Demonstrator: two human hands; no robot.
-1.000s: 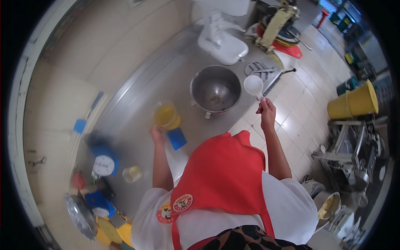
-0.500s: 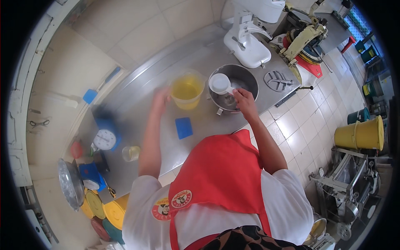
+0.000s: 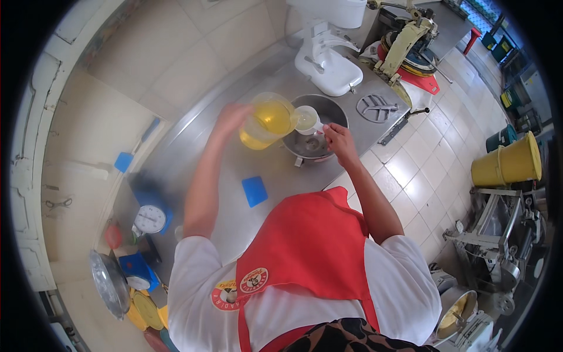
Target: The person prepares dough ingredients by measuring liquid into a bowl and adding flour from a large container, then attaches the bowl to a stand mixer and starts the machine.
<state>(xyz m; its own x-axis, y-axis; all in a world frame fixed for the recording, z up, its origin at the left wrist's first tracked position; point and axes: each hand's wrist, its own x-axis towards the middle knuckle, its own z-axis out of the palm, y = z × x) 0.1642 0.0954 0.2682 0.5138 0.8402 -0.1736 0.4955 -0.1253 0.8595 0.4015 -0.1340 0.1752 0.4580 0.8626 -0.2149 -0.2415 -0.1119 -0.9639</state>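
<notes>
My left hand (image 3: 233,117) grips a translucent pitcher (image 3: 264,132) of yellow liquid, tilted so its spout meets a white measuring cup (image 3: 305,122). My right hand (image 3: 339,139) holds that cup by its handle over a steel mixing bowl (image 3: 336,111); pale yellowish liquid shows in the cup. A blue square scraper (image 3: 254,190) lies on the steel counter (image 3: 193,149) below the pitcher. To the bowl's right lies a metal paddle attachment (image 3: 376,109).
A white stand mixer (image 3: 328,70) and a cream-coloured machine (image 3: 404,47) stand behind. A blue dial scale (image 3: 151,218) sits left on the counter. Yellow buckets (image 3: 504,161) and metal equipment (image 3: 487,240) line the right side of the tiled floor.
My left hand has raised the pitcher rightward and tipped it toward the cup. My right hand has brought the cup leftward over the bowl.
</notes>
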